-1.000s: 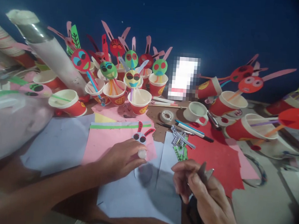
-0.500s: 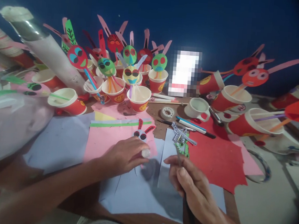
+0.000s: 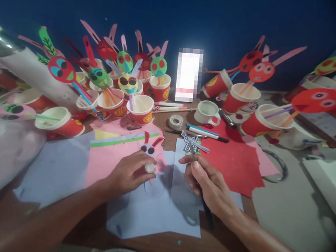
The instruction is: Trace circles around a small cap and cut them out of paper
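Observation:
My left hand (image 3: 129,171) is closed round a small whitish cylinder (image 3: 150,167), its round end facing right, over the pink paper (image 3: 116,157) and a pale blue sheet (image 3: 149,217). Just beyond it lies a small paper face with dark eyes (image 3: 148,149) and red ears. In my right hand (image 3: 207,175) is a thin, pointed metal tool with a dark handle (image 3: 205,206), perhaps tweezers or scissors; its tip points at the patterned paper strips (image 3: 194,143). Green paper pieces lie under those strips.
Red paper cups (image 3: 140,110) with paper faces on straws stand along the back and right. A white mug (image 3: 207,112), a tape roll (image 3: 175,121) and pens (image 3: 205,133) lie in the middle. Red paper (image 3: 235,158) is at right, a plastic bag (image 3: 6,148) at left.
The whole view has shifted, so the things on the table appear further left. Both hands keep hold of the same things, and the right hand's tool still points at the patterned strips.

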Available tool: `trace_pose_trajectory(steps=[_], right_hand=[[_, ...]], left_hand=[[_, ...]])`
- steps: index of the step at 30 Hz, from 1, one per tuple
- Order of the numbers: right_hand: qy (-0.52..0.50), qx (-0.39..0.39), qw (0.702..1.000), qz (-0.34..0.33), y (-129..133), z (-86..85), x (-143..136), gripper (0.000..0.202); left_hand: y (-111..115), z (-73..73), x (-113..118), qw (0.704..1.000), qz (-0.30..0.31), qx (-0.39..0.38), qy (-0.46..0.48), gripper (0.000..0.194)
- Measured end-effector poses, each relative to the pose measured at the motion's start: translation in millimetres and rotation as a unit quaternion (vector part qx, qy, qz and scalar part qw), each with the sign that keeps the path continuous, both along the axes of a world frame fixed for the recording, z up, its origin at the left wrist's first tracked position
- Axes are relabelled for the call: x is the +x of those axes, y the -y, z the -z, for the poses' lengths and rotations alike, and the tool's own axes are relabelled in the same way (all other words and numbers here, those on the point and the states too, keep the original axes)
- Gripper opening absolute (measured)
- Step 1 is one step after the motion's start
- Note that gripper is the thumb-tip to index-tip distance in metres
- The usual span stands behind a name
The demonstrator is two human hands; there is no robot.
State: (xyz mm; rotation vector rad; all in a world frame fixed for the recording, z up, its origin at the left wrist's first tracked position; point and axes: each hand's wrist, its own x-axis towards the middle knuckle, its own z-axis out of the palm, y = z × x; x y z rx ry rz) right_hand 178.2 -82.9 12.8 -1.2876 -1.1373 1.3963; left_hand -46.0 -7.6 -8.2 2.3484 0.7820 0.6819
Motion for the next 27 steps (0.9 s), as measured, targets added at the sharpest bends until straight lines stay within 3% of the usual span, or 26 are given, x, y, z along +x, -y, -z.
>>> trace_pose_trajectory(steps=[3,5,9,13,17,20,23,25,27], right_hand=[[0.113,0.035,0.992,-0.044,0,-5.4,4,0.033],[0.217,0.062,0.971,-0.080,-1,-10.1,7,0.032],[0.418,0.118,0.893,-0.121,-2,-13.1,11,0.026],[0.571,0.144,0.797,-0.138,-3,-5.1,11,0.024],[0.643,0.162,0.735,-0.143,-1,2.2,6,0.018],[0.661,0.194,0.712,-0.135,-1,5.2,5,0.015],[0.664,0.225,0.703,-0.115,-3,5.8,5,0.012],[0.649,0.239,0.716,-0.101,-3,3.7,5,0.010],[0.598,0.249,0.756,-0.095,-1,-0.7,3,0.015]], left_hand=[[2,2.2,1,0.999,-0.002,0.000,0.032,0.021],[2,1.8,1,0.999,-0.003,0.001,0.047,0.021],[2,-2.5,1,0.998,-0.020,-0.012,0.052,0.018],[3,-7.6,0,0.996,-0.045,-0.053,0.050,0.014],[9,-12.7,-1,0.974,-0.066,-0.197,0.088,0.010],[9,-15.9,-2,0.927,-0.098,-0.332,0.146,0.016],[6,-16.7,-4,0.887,-0.126,-0.406,0.182,0.021],[5,-16.2,-5,0.869,-0.116,-0.440,0.195,0.022],[6,-15.4,-4,0.859,-0.092,-0.455,0.218,0.023]])
